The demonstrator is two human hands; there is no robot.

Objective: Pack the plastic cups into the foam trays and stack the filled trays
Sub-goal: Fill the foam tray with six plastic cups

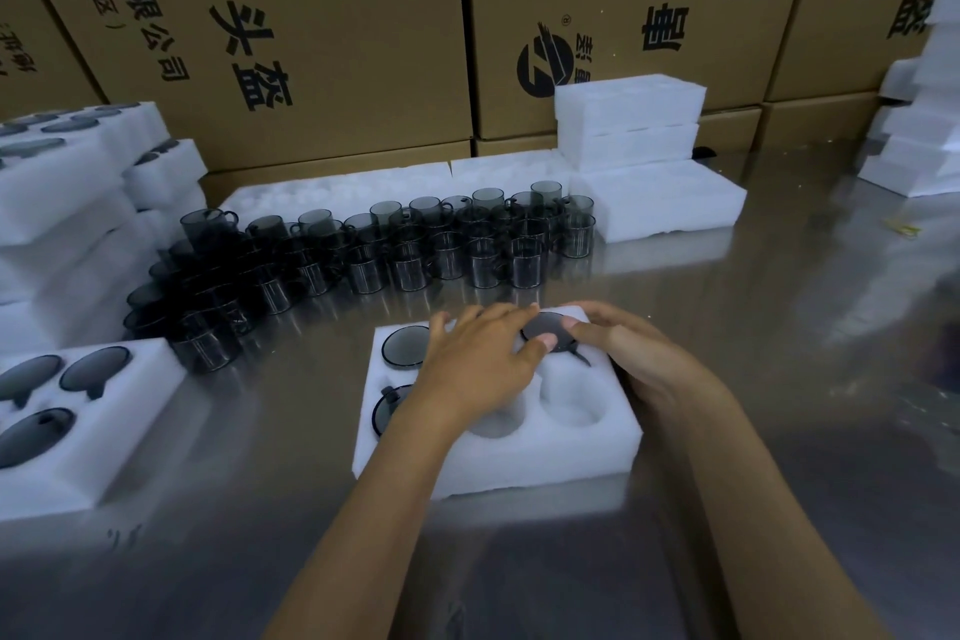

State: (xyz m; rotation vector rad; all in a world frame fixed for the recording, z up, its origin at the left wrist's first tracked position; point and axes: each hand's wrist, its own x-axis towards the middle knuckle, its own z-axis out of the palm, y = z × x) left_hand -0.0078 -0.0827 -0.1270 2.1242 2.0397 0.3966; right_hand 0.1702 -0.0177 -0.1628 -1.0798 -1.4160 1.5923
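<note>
A white foam tray lies on the steel table before me. Dark smoky cups sit in its far-left pocket, near-left pocket and far-right pocket; two near pockets on the right are empty. My left hand lies flat across the tray's middle, fingers straight, thumb touching the far-right cup. My right hand rests at the tray's right edge, its thumb on the same cup. A crowd of loose smoky cups stands behind the tray.
Filled foam trays sit at the near left, with more stacked at the far left. Empty foam trays are piled at the back and right. Large cardboard boxes wall off the table's rear.
</note>
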